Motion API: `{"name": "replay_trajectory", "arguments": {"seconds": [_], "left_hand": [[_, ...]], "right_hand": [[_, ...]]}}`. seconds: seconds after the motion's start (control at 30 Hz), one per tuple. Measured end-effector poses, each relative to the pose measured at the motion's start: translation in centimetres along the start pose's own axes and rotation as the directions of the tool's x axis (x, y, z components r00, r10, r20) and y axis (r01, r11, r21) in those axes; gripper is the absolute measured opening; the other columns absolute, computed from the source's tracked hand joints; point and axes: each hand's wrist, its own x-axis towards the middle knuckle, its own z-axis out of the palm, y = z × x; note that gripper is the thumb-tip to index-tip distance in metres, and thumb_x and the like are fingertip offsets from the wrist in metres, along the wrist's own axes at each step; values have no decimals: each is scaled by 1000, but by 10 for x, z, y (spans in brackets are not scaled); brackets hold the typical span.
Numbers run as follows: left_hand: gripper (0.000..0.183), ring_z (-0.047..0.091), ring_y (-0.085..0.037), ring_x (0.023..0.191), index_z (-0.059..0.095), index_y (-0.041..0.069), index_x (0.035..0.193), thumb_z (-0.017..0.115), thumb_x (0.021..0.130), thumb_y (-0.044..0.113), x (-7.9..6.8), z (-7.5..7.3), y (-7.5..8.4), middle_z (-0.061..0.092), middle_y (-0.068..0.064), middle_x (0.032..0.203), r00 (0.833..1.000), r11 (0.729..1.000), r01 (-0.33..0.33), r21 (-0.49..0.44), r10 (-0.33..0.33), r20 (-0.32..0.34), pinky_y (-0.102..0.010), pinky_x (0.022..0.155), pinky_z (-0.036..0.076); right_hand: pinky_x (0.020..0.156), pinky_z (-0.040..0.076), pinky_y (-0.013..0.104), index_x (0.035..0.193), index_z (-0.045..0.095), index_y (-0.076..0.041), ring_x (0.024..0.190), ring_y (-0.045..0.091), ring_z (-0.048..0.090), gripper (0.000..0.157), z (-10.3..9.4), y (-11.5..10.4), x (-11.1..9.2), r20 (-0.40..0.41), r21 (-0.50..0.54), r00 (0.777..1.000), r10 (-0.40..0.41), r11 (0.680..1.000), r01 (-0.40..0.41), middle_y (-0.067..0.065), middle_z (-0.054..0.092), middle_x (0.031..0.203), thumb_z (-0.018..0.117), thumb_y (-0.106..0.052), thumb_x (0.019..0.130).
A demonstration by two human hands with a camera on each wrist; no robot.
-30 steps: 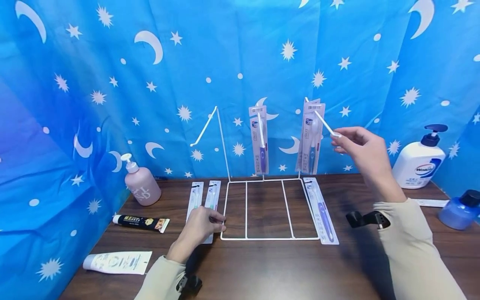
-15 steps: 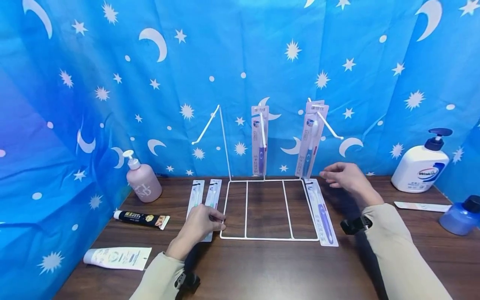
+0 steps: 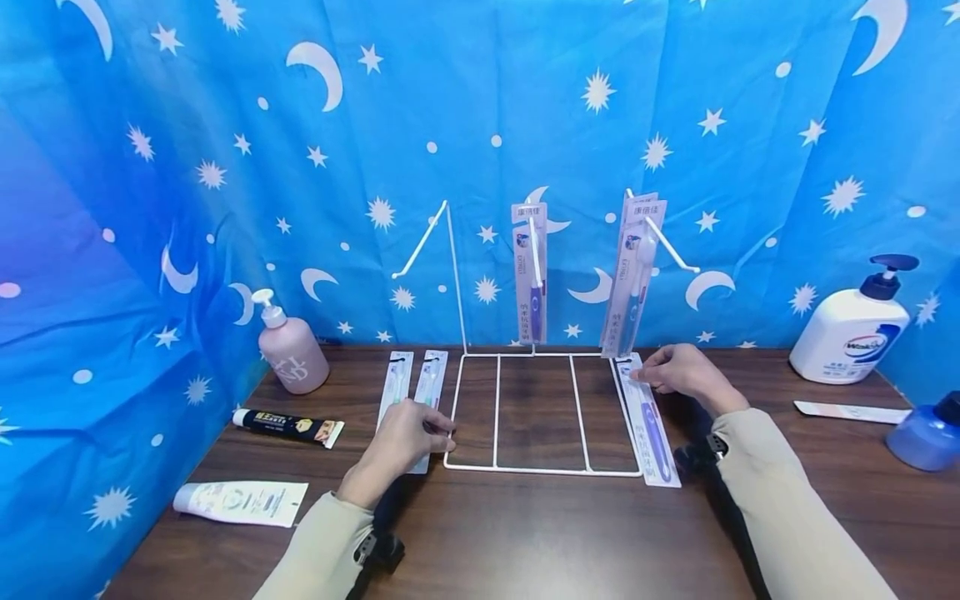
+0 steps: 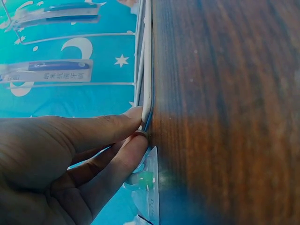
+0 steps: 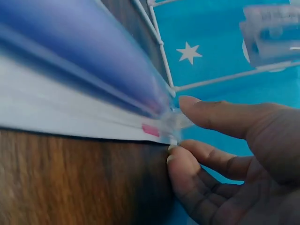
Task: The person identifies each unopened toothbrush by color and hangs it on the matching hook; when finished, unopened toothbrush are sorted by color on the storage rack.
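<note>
At the rack's left side, head view: the left hand (image 3: 405, 437) pinches the side wire of the white metal wire display rack (image 3: 534, 472) near the front corner, presumably to steady a light frame. At the opposite side, the right hand (image 3: 686, 373) pinches the upper right edge of the purple-handled toothbrush pack of white card and clear plastic (image 3: 656, 437), which lies flat just beside the rack. This edge probably offers the best access, since the wire runs along the other one. A purple-handled hanging pack (image 3: 536, 308) on the middle hook and overlapping hanging packs (image 3: 636, 267) on the right hook hang by their card tops; the overlap obscures their exact number. The left hand covers the lower parts of two green-accented toothbrush packs (image 3: 395, 379). The blue bottle with black cap (image 3: 928, 433) is cut off at the right.

Left wrist view: thumb and fingertip meet at the wire; the other fingers are partly hidden.

Right wrist view: the purple handle is blurred and cut off. Thumb and fingers bracket the pack's edge; grip firmness cannot be determined.
</note>
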Motion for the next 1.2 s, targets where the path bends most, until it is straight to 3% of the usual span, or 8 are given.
{"name": "replay_trajectory", "arguments": {"seconds": [0.1, 0.33, 0.57, 0.73, 0.83, 0.93, 1.03, 1.2], "left_hand": [[17, 58, -7, 70, 79, 13, 87, 85, 72, 12, 1, -1, 1, 72, 5, 78, 1000, 1000, 16, 5, -16, -9, -31, 67, 48], [16, 57, -6, 67, 79, 12, 89, 84, 74, 12, -3, 5, -4, 71, 6, 76, 999, 1000, 23, -12, -22, 39, -28, 63, 48], [17, 57, -7, 68, 79, 13, 88, 85, 72, 12, -5, 7, -6, 71, 6, 77, 1000, 1000, 21, -12, -21, 12, -30, 65, 47], [17, 57, -6, 68, 79, 13, 89, 84, 73, 12, -5, 9, -6, 71, 6, 77, 999, 1000, 21, -6, -21, 29, -29, 65, 47], [17, 58, -6, 67, 79, 12, 89, 84, 73, 11, -4, 6, -5, 71, 6, 76, 1000, 1000, 19, -10, -19, 19, -29, 65, 48], [17, 57, -7, 67, 79, 12, 88, 85, 72, 11, -2, 3, -3, 71, 5, 77, 1000, 1000, 22, -15, -22, 4, -30, 65, 48], [17, 57, -8, 68, 79, 12, 88, 85, 72, 11, -1, 1, -1, 72, 5, 77, 1000, 1000, 27, -10, -27, -3, -30, 66, 47], [17, 58, -8, 71, 79, 14, 87, 85, 72, 13, 0, 0, -1, 72, 4, 80, 1000, 1000, 30, 1, -30, 1, -31, 69, 48]], "right_hand": [[83, 49, 42, 115, 60, 5, 88, 25, 63, 49, -3, 1, 0, 7, 30, 1000, 17, 999, -17, 19, 63, 108, 71, -33, 88], [86, 51, 41, 118, 55, 11, 90, 23, 67, 40, -6, 9, -4, 90, 163, 995, 39, 985, -53, 20, 65, 106, 62, -21, 94], [86, 51, 38, 127, 46, 16, 91, 20, 67, 52, -21, 9, -10, 68, 265, 998, 17, 964, -35, 18, 64, 109, 61, -22, 94], [92, 47, 43, 137, 40, 8, 98, 21, 65, 61, -39, 6, -23, 42, 302, 997, 63, 950, -73, 20, 56, 124, 62, -31, 94], [87, 50, 38, 138, 41, 5, 96, 20, 66, 62, -54, -3, -31, -20, 269, 1000, -17, 963, 21, 20, 58, 122, 62, -34, 94], [82, 51, 35, 140, 40, 4, 90, 15, 68, 68, -71, -16, -41, -106, 184, 988, -110, 975, 128, 19, 60, 120, 63, -40, 93], [91, 47, 45, 144, 37, 2, 90, 9, 67, 78, -84, -29, -56, -176, 167, 970, -166, 966, 196, 16, 58, 124, 64, -48, 90], [102, 30, 60, 143, 44, -9, 90, 1, 62, 77, -97, -47, -89, -265, 233, 947, -183, 941, 247, -8, 62, 114, 66, -55, 84]]}}
